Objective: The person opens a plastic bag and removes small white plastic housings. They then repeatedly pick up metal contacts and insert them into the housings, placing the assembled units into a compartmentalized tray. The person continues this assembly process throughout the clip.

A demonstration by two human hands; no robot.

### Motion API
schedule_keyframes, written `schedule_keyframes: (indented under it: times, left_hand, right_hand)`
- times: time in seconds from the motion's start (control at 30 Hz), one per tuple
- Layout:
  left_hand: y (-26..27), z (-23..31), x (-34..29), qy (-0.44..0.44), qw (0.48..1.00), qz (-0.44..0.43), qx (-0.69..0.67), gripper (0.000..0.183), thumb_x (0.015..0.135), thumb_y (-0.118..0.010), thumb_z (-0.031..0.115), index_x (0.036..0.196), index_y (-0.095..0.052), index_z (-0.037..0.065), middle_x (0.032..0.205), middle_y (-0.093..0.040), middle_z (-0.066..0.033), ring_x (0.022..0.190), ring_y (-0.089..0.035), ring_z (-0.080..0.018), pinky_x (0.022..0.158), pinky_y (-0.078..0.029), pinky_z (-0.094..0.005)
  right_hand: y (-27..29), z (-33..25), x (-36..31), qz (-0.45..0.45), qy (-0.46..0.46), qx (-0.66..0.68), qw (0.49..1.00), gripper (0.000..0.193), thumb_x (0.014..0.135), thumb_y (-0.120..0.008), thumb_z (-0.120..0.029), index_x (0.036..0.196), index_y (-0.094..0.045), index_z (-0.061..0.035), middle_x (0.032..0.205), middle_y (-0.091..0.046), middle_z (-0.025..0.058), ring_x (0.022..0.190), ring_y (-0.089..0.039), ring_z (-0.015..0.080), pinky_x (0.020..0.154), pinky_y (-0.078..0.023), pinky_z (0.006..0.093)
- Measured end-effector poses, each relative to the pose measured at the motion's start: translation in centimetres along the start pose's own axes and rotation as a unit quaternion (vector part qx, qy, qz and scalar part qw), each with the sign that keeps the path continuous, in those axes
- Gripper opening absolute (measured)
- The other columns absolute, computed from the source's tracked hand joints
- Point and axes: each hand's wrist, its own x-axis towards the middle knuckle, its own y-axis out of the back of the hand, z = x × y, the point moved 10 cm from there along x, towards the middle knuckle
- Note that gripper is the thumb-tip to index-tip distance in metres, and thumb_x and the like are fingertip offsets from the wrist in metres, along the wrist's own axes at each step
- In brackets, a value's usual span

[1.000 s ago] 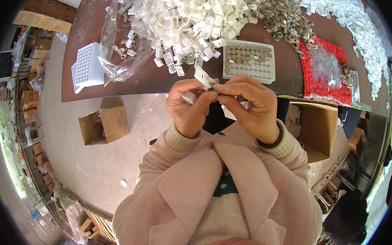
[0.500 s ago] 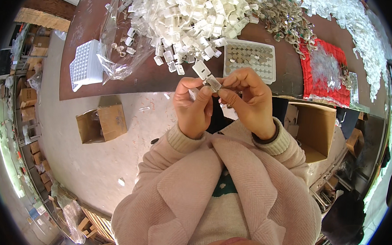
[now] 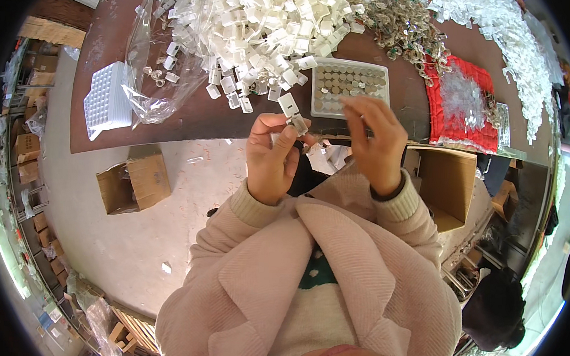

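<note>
My left hand (image 3: 270, 156) pinches a small white plastic case (image 3: 289, 107) between thumb and fingers. The case has a slotted flap at its upper end, and its lower part is partly covered by my fingertips. My right hand (image 3: 380, 144) is off the case, its fingers loosely bent and slightly apart over the front edge of a clear tray (image 3: 317, 109). Round silvery discs (image 3: 348, 78), like button cells, lie in rows in that tray. Nothing shows between the right fingers, though their tips are slightly blurred.
Beyond my hands a large heap of white plastic cases (image 3: 261, 25) covers the brown table (image 3: 178, 127). A clear bag (image 3: 160, 100) and stacked white trays (image 3: 109, 98) are at left. Tangled small parts (image 3: 409, 23) and a red cloth (image 3: 458, 126) lie right. Cardboard boxes (image 3: 146, 180) stand below.
My right hand has let go of the case and moved right and up to the disc tray. My left hand keeps hold of the case. The whole view has shifted slightly.
</note>
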Motion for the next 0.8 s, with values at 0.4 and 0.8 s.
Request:
schedule_keyframes:
  times: [0.4,0.8]
  left_hand:
    - [0.3,0.1,1.1,-0.012,0.998,-0.049,-0.03,0.011,0.1,-0.059,0.005,0.111,-0.057,0.004,0.105,-0.07,-0.021,0.075,-0.069,-0.0151,0.037,-0.037,-0.0162]
    - [-0.4,0.0,1.5,0.006,0.995,-0.052,-0.082,0.013,0.099,-0.06,0.001,0.111,-0.059,0.004,0.105,-0.071,-0.02,0.083,-0.073,-0.0178,0.039,-0.039,-0.0161]
  right_hand:
    - [-1.9,2.6,1.2,-0.037,0.023,-0.147,0.988,0.021,0.081,-0.072,-0.002,0.1,-0.069,-0.0085,0.091,-0.065,0.0083,0.084,-0.064,0.0303,0.071,-0.053,0.0393]
    - [-2.6,0.2,2.1,-0.062,0.057,-0.096,0.992,0.019,0.081,-0.068,0.001,0.1,-0.068,-0.0062,0.092,-0.064,0.0096,0.083,-0.063,0.0308,0.071,-0.053,0.0391]
